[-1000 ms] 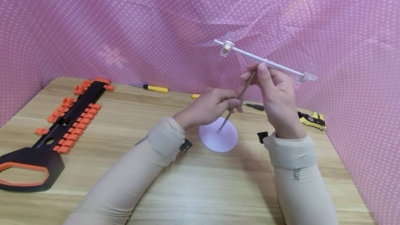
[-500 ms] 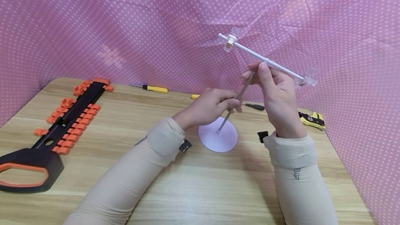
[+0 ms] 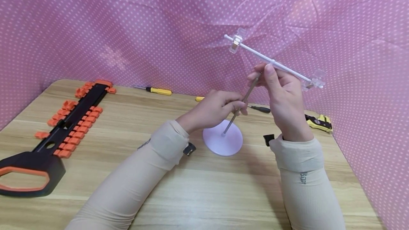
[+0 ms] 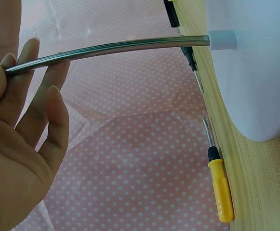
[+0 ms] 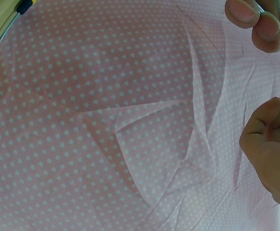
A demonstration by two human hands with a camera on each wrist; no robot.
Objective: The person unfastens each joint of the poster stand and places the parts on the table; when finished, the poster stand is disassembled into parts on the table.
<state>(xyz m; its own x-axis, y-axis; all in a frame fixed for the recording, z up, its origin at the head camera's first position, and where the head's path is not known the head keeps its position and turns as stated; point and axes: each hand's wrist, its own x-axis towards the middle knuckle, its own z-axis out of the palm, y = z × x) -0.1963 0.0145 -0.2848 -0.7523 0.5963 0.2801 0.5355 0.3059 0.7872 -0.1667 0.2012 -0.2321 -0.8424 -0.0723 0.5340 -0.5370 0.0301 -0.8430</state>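
Head view: L hand [image 3: 220, 107], mid-frame, fingers curled in a pinch on metal rod [image 3: 252, 88], hiding part of it; rod slants up from white round base [image 3: 223, 146] on worktop [image 3: 191, 194], ctr. R hand [image 3: 284, 95], upper right, pinches white crossbar [image 3: 257, 53] nr rod's top. Around: blk/orange rack [image 3: 80, 109] left, yellow screwdriver [image 3: 161, 91] upper left of ctr, another yellow handle [image 3: 199, 98] partly behind L hand, blk-handled driver [image 3: 262, 109] btwn hands, yellow/blk tool [image 3: 324, 123] right.

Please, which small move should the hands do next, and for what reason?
Perhaps the right hand should guide the white crossbar onto the top of the metal rod. The bar is held close to that top, seemingly not joined, and the left hand pinches the rod above its round base.
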